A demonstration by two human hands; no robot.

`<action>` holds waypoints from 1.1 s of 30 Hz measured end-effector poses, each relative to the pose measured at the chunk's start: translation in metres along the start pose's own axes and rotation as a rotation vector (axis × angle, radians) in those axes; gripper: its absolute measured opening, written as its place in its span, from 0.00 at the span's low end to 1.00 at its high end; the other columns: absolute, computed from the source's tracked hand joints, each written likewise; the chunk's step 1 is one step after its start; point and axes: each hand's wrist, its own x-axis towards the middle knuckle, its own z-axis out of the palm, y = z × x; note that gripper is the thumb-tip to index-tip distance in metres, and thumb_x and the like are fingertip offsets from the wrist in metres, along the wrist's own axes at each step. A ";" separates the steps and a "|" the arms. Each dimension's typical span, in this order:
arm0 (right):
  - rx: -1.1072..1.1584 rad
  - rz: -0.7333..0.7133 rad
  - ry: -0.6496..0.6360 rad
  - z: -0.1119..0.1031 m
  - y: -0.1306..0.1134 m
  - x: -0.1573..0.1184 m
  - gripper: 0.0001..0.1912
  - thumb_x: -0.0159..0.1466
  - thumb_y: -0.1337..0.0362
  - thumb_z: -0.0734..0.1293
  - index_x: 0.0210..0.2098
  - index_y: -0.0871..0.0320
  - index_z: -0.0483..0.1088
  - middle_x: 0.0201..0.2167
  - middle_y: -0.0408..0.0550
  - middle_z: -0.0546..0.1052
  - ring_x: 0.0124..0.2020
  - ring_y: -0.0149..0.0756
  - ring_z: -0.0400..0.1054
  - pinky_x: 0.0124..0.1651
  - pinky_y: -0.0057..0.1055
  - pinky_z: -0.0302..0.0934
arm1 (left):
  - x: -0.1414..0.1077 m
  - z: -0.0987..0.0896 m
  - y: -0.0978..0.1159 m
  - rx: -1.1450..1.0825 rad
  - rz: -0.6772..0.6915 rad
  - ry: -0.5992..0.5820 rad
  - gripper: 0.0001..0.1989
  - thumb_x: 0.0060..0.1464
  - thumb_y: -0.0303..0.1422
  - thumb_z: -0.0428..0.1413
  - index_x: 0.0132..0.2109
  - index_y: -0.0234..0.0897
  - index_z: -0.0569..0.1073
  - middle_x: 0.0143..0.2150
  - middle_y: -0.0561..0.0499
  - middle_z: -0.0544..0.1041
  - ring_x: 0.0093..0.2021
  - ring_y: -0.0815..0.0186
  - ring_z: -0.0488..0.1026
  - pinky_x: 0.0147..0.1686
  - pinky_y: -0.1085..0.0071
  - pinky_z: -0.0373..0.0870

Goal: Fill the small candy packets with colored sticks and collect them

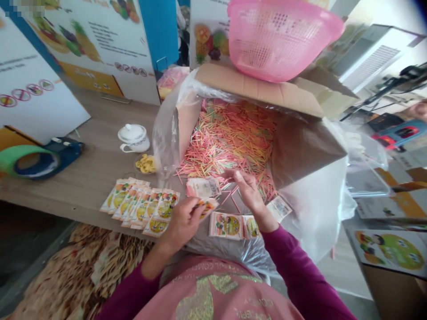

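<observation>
My left hand (pixel 183 222) is closed on a small printed packet (pixel 207 206) at its fingertips, above the near edge of the work area. To the right, my right hand (pixel 246 189) is over the near side of a heap of thin coloured sticks (pixel 233 133); its fingers are partly spread, with nothing visible in them. The sticks fill an open cardboard box (pixel 296 142) lined with clear plastic. Between the hands lies a pale packet (pixel 202 186). More packets (pixel 227 225) rest in front of the box, and one (pixel 279 208) lies beside my right wrist.
Rows of printed packets (pixel 140 204) lie at the left, behind them a white lidded cup (pixel 133 138) and yellow rubber bands (pixel 146 163). A tape dispenser (pixel 66 153) stands far left. A pink basket (pixel 283 40) rests at the box's back edge. A person's hand (pixel 418 110) shows far right.
</observation>
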 end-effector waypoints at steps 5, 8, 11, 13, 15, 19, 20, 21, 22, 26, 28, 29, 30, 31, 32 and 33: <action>-0.492 -0.044 0.176 -0.059 0.034 -0.003 0.17 0.69 0.54 0.64 0.37 0.56 0.81 0.34 0.52 0.83 0.40 0.44 0.77 0.47 0.39 0.69 | -0.034 -0.065 -0.050 0.947 0.074 0.261 0.11 0.63 0.31 0.52 0.44 0.38 0.80 0.42 0.39 0.80 0.46 0.49 0.71 0.45 0.53 0.64; -0.966 -0.069 0.172 -0.085 0.041 -0.007 0.14 0.67 0.68 0.60 0.33 0.57 0.78 0.32 0.52 0.81 0.37 0.41 0.73 0.46 0.35 0.66 | -0.034 -0.069 -0.070 1.091 0.129 0.328 0.18 0.62 0.31 0.53 0.57 0.37 0.78 0.45 0.37 0.79 0.45 0.47 0.71 0.43 0.52 0.63; -1.245 0.011 0.076 -0.094 0.037 -0.009 0.17 0.61 0.77 0.60 0.39 0.59 0.78 0.39 0.55 0.80 0.42 0.41 0.72 0.48 0.33 0.66 | -0.033 -0.067 -0.071 1.088 0.183 0.324 0.24 0.62 0.30 0.53 0.65 0.38 0.73 0.51 0.35 0.78 0.46 0.44 0.71 0.42 0.50 0.64; -1.328 0.064 0.000 -0.095 0.035 -0.009 0.22 0.58 0.80 0.60 0.46 0.62 0.78 0.46 0.59 0.80 0.49 0.43 0.72 0.53 0.34 0.66 | -0.034 -0.068 -0.063 1.032 0.226 0.328 0.23 0.63 0.31 0.54 0.63 0.41 0.74 0.56 0.34 0.76 0.49 0.42 0.71 0.45 0.48 0.66; -1.386 0.071 -0.057 -0.096 0.034 -0.011 0.29 0.58 0.81 0.59 0.54 0.62 0.77 0.55 0.63 0.77 0.56 0.47 0.70 0.58 0.38 0.65 | -0.032 -0.068 -0.051 0.972 0.299 0.355 0.18 0.63 0.33 0.56 0.58 0.41 0.77 0.58 0.34 0.75 0.53 0.42 0.71 0.49 0.45 0.67; -1.499 0.012 -0.172 -0.102 0.034 -0.019 0.37 0.62 0.80 0.57 0.66 0.51 0.71 0.70 0.61 0.66 0.70 0.56 0.58 0.63 0.51 0.62 | -0.011 -0.051 -0.024 0.880 0.489 0.318 0.09 0.64 0.33 0.57 0.48 0.41 0.80 0.52 0.41 0.79 0.51 0.50 0.73 0.53 0.51 0.68; -1.520 -0.003 -0.209 -0.104 0.034 -0.021 0.37 0.63 0.80 0.58 0.67 0.48 0.70 0.72 0.60 0.63 0.72 0.59 0.55 0.63 0.54 0.61 | -0.002 -0.042 -0.019 0.867 0.526 0.269 0.09 0.65 0.32 0.56 0.47 0.41 0.80 0.50 0.43 0.80 0.49 0.51 0.73 0.52 0.53 0.68; -1.537 -0.024 -0.248 -0.106 0.034 -0.023 0.37 0.64 0.79 0.58 0.68 0.46 0.69 0.73 0.59 0.61 0.73 0.62 0.52 0.63 0.57 0.60 | 0.007 -0.033 -0.015 0.860 0.548 0.208 0.09 0.65 0.32 0.55 0.45 0.41 0.80 0.49 0.44 0.81 0.48 0.52 0.73 0.50 0.54 0.68; -1.550 -0.052 -0.291 -0.108 0.034 -0.025 0.37 0.65 0.78 0.59 0.68 0.44 0.69 0.75 0.58 0.59 0.74 0.63 0.50 0.64 0.59 0.59 | 0.017 -0.023 -0.013 0.861 0.554 0.144 0.09 0.64 0.31 0.55 0.44 0.41 0.80 0.48 0.45 0.82 0.48 0.53 0.73 0.49 0.55 0.67; -1.548 -0.236 -0.522 -0.114 0.035 -0.023 0.34 0.65 0.76 0.65 0.66 0.39 0.70 0.77 0.53 0.55 0.75 0.61 0.50 0.70 0.67 0.45 | 0.049 0.006 -0.016 0.891 0.469 -0.071 0.06 0.58 0.28 0.58 0.40 0.39 0.80 0.45 0.45 0.83 0.48 0.51 0.74 0.46 0.55 0.67; -1.521 -0.314 -0.618 -0.117 0.037 -0.017 0.30 0.66 0.73 0.66 0.63 0.41 0.73 0.77 0.52 0.54 0.74 0.61 0.50 0.70 0.70 0.41 | 0.057 0.012 -0.020 0.890 0.437 -0.122 0.07 0.56 0.27 0.60 0.41 0.39 0.80 0.46 0.44 0.82 0.48 0.50 0.75 0.47 0.55 0.68; -1.507 -0.339 -0.648 -0.119 0.038 -0.013 0.26 0.67 0.72 0.66 0.61 0.42 0.75 0.77 0.51 0.54 0.74 0.61 0.51 0.69 0.70 0.41 | 0.059 0.013 -0.023 0.885 0.433 -0.126 0.07 0.56 0.28 0.60 0.42 0.39 0.80 0.47 0.44 0.82 0.49 0.50 0.75 0.47 0.55 0.68; -1.495 -0.356 -0.664 -0.119 0.040 -0.009 0.22 0.68 0.71 0.66 0.58 0.44 0.76 0.77 0.50 0.55 0.74 0.60 0.51 0.69 0.70 0.42 | 0.059 0.014 -0.024 0.881 0.435 -0.122 0.07 0.56 0.28 0.60 0.43 0.38 0.80 0.47 0.43 0.82 0.49 0.50 0.75 0.48 0.55 0.68; -1.485 -0.367 -0.672 -0.119 0.042 -0.005 0.19 0.70 0.69 0.65 0.56 0.45 0.77 0.77 0.49 0.57 0.74 0.59 0.51 0.69 0.69 0.43 | 0.059 0.014 -0.026 0.881 0.440 -0.116 0.07 0.57 0.28 0.60 0.43 0.38 0.80 0.48 0.43 0.82 0.49 0.50 0.75 0.48 0.55 0.68; -1.480 -0.374 -0.668 -0.117 0.044 -0.002 0.17 0.71 0.69 0.64 0.54 0.47 0.78 0.76 0.48 0.59 0.73 0.57 0.52 0.69 0.68 0.44 | 0.058 0.014 -0.026 0.885 0.447 -0.109 0.07 0.57 0.29 0.60 0.43 0.38 0.80 0.48 0.43 0.82 0.49 0.50 0.75 0.48 0.55 0.68; -1.480 -0.376 -0.656 -0.114 0.045 0.001 0.17 0.72 0.68 0.62 0.54 0.48 0.78 0.74 0.49 0.62 0.73 0.56 0.53 0.69 0.66 0.45 | 0.057 0.014 -0.027 0.892 0.455 -0.102 0.08 0.57 0.29 0.59 0.44 0.38 0.80 0.47 0.43 0.82 0.48 0.50 0.75 0.48 0.55 0.68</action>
